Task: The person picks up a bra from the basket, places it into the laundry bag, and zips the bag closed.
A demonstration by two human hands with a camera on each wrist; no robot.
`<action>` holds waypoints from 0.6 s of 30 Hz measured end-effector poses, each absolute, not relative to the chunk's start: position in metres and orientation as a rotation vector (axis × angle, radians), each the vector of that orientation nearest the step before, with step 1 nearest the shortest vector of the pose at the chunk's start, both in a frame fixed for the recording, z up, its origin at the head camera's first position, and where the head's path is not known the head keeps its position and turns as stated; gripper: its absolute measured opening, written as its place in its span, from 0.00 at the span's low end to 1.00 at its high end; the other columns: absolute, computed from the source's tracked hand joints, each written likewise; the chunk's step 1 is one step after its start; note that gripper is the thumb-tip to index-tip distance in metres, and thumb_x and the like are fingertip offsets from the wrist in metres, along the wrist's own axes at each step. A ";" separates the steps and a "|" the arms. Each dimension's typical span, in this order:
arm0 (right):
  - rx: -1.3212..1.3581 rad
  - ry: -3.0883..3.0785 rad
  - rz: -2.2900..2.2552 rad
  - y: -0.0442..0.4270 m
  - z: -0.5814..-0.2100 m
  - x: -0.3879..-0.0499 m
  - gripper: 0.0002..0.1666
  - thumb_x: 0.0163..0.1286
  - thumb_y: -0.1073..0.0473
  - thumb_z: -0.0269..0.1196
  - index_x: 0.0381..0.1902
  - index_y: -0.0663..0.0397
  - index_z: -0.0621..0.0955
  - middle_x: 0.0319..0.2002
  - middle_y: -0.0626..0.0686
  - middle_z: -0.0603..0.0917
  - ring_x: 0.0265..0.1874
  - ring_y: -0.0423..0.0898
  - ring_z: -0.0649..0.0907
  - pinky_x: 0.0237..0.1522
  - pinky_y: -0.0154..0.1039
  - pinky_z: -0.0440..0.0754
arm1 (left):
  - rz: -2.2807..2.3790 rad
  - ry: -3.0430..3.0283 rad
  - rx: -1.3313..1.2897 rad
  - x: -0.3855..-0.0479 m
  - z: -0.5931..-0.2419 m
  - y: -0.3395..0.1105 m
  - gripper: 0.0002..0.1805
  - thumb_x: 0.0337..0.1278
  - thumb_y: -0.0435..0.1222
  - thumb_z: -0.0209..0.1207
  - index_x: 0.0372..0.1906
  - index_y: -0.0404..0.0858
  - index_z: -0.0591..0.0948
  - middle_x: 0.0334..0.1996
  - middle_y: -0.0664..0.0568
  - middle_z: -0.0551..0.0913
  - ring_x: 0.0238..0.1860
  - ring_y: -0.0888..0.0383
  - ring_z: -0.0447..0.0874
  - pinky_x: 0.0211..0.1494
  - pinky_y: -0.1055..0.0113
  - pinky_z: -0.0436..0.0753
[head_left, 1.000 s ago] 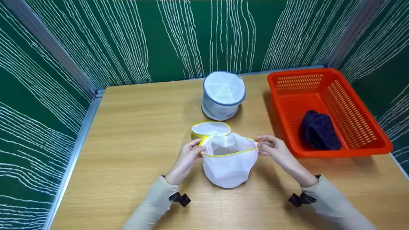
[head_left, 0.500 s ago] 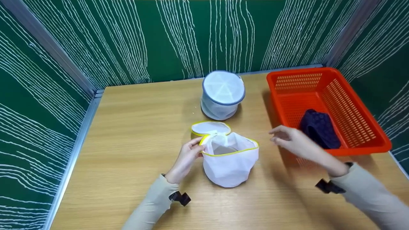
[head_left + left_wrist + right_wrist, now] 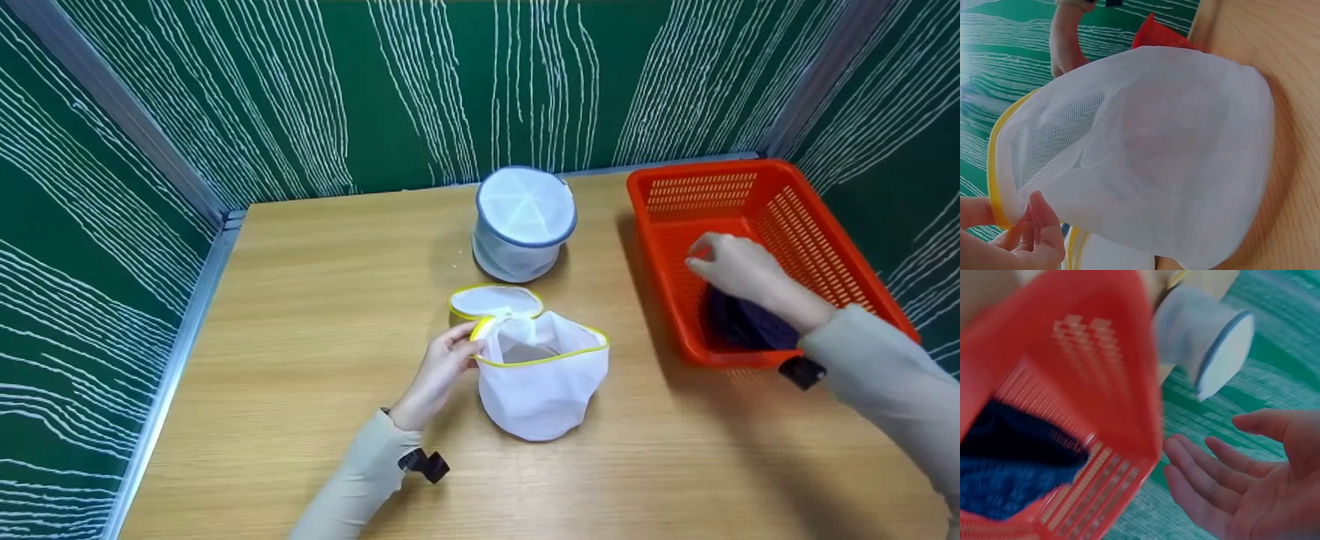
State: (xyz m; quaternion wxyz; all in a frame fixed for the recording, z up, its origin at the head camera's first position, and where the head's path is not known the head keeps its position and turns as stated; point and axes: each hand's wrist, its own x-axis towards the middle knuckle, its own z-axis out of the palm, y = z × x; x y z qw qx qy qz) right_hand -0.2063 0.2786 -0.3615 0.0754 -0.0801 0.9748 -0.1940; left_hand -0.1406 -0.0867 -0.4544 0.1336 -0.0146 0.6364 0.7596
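Note:
A white mesh laundry bag (image 3: 536,397) with a yellow zipper edge stands on the table with its mouth unzipped and its lid (image 3: 495,301) folded back. My left hand (image 3: 442,364) pinches the left side of the bag's rim between thumb and fingers; the left wrist view shows the same grip on the mesh (image 3: 1185,146). Over the red basket (image 3: 679,330) hovers my right hand (image 3: 739,266), its fingers loosely bent and holding nothing. Beneath it in the basket lies a dark navy cloth (image 3: 750,322), partly hidden by the hand and wrist.
A second mesh bag (image 3: 525,214), with blue-grey trim, stands upright behind the yellow-trimmed one. The basket sits at the table's right side. Green panels (image 3: 405,90) with white streaks enclose the back and sides of the wooden table (image 3: 322,300).
My right hand has let go of the bag's right rim and moved right, up over the basket and the dark cloth. The left hand stays on the rim.

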 end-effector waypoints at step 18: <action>-0.064 2.698 -0.213 0.317 -0.383 -0.249 0.23 0.63 0.47 0.51 0.12 0.51 0.65 0.09 0.45 0.59 0.09 0.39 0.60 0.12 0.32 0.58 | 2.225 1.822 -0.006 -0.141 -0.461 -0.086 0.21 0.53 0.25 0.49 0.55 0.22 0.67 0.40 0.47 0.78 0.33 0.63 0.75 0.35 0.70 0.75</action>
